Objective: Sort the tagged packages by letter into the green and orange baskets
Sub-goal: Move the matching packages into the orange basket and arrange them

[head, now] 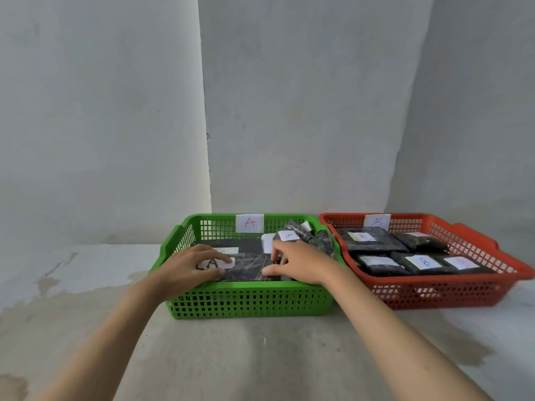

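Both hands reach into the green basket (249, 299) at lower centre of the frame. The left hand (188, 270) and right hand (298, 263) each pinch an end of a dark package (249, 266) bearing a white tag marked A, lying in the basket's near part. Further dark packages with A tags (288, 235) sit behind it. The orange basket (434, 293), touching at right, holds packages tagged B (424, 261). Paper labels A (249, 223) and B (377, 222) hang on the far rims. The surface (231, 357) is pale, stained concrete; grey plastered walls (304, 111) rise behind.
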